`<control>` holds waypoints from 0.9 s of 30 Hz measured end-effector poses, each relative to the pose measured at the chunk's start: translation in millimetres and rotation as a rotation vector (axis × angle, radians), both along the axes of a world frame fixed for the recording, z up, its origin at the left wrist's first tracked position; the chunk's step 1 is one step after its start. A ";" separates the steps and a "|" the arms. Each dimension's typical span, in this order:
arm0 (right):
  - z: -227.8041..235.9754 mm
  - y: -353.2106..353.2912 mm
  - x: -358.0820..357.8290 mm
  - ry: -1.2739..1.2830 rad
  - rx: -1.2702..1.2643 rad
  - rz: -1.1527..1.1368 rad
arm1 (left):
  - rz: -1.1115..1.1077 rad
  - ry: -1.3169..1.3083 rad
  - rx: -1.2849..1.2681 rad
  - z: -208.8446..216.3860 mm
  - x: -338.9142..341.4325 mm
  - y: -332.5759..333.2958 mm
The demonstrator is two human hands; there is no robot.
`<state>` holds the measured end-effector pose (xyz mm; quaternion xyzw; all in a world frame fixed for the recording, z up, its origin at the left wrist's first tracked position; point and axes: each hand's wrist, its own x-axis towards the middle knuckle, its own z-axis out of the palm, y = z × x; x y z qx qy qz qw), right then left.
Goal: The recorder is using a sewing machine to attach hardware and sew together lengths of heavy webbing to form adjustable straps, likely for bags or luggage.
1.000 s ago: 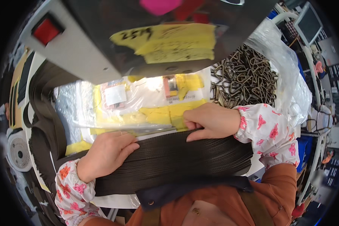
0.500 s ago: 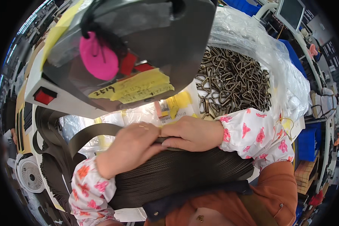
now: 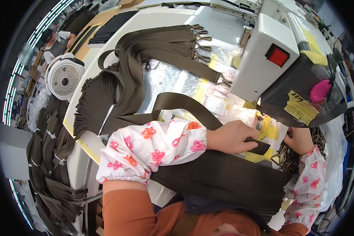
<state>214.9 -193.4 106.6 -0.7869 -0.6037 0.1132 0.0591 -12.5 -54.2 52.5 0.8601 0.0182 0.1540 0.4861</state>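
My left hand [image 3: 233, 137] pinches a dark olive webbing strap [image 3: 260, 146] close to its cut end, which sticks out to the right past the thumb. From this hand the strap [image 3: 183, 103] loops back to the left. My right hand [image 3: 300, 140] is at the edge of a heap of bronze-coloured metal snap hooks [image 3: 282, 157]. Its fingers are curled round something dark that I cannot make out. Below both hands lies a thick stack of the same webbing [image 3: 224, 173]. Patterned sleeves cover both forearms.
A white and dark machine with a red switch [image 3: 277, 54] stands at the right. Straps with snap hooks on their ends [image 3: 202, 47] lie across the table's far side. A fan [image 3: 65, 78] and hanging strap bundles [image 3: 53, 153] are at left; clear plastic [image 3: 334, 169] borders the hooks.
The view has swung left. My hands were together on the strap; now the right one is away at the hooks while the left keeps the strap end.
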 end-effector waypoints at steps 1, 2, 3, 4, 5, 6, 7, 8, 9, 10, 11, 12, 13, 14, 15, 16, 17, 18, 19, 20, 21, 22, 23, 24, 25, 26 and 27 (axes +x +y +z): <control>-1.3 1.6 -2.3 -0.004 0.002 0.013 | 0.013 -0.004 0.002 -2.4 -5.3 2.7; -3.0 -3.4 1.3 -0.127 0.076 0.081 | 0.028 -0.017 -0.020 -3.0 -2.7 2.0; -2.4 -8.3 3.7 -0.253 0.146 0.146 | 0.038 -0.033 -0.044 -3.5 0.3 0.7; 1.7 -9.5 4.7 -0.267 0.133 0.134 | 0.023 -0.046 -0.055 -4.4 0.1 1.9; 6.8 -16.2 7.2 -0.316 0.103 0.035 | 0.039 -0.046 -0.089 -0.5 1.3 4.4; 11.5 -21.6 8.8 -0.365 0.073 -0.061 | 0.058 -0.044 -0.124 2.7 0.4 5.8; 14.6 -26.7 9.6 -0.344 0.185 -0.020 | 0.074 -0.024 -0.203 5.4 -0.6 4.4; 28.5 -20.9 -3.4 -0.119 0.206 -0.093 | 0.096 0.002 -0.279 5.8 0.3 6.0; 29.7 -22.7 -9.1 0.122 0.266 -0.121 | 0.099 0.030 -0.290 4.1 -0.6 8.0; 28.5 -21.2 -22.3 0.298 0.328 -0.129 | 0.108 0.060 -0.298 3.4 -2.5 9.4; 23.0 -18.8 -34.5 0.438 0.360 -0.143 | 0.119 0.066 -0.296 6.2 -2.6 11.0; 13.1 -17.2 -46.0 0.531 0.354 -0.162 | 0.128 0.073 -0.291 11.6 -3.0 11.0; 11.7 -10.7 -59.1 0.629 0.321 -0.161 | 0.145 0.048 -0.312 13.9 -2.5 10.2; 2.4 -9.8 -66.0 0.757 0.297 -0.209 | 0.098 0.045 -0.319 14.1 -0.7 8.7; -3.4 -6.0 -70.4 0.804 0.270 -0.218 | 0.126 0.082 -0.319 14.5 -1.0 7.5; -5.5 -2.6 -74.2 0.780 0.334 -0.192 | 0.156 0.120 -0.318 14.3 0.2 6.4; -10.9 1.3 -74.7 0.707 0.409 -0.181 | 0.172 0.118 -0.273 13.2 1.4 6.7; -15.9 3.9 -75.1 0.631 0.481 -0.172 | 0.153 0.127 -0.271 12.7 1.6 7.6; -19.3 4.9 -78.3 0.633 0.486 -0.193 | 0.148 0.173 -0.209 13.0 1.1 9.1; -21.5 3.5 -81.6 0.614 0.506 -0.191 | 0.130 0.211 -0.151 13.3 2.8 11.0; -23.3 0.0 -83.4 0.597 0.527 -0.192 | 0.132 0.229 -0.089 16.3 4.5 10.9; -38.1 -1.0 -80.0 0.441 0.666 -0.003 | 0.106 0.241 -0.154 18.9 6.0 8.7; -38.8 -0.1 -81.3 0.422 0.683 0.045 | 0.107 0.276 -0.178 19.2 4.5 7.8; -38.9 0.7 -81.3 0.397 0.701 0.092 | 0.104 0.307 -0.200 19.8 4.4 8.3; -41.1 0.7 -80.3 0.390 0.706 0.059 | 0.068 0.393 -0.259 24.3 4.8 8.6; -43.8 3.6 -80.8 0.400 0.755 0.119 | 0.046 0.403 -0.252 26.9 6.0 6.8; -45.6 4.5 -80.6 0.408 0.805 0.180 | 0.030 0.392 -0.280 29.0 7.7 5.0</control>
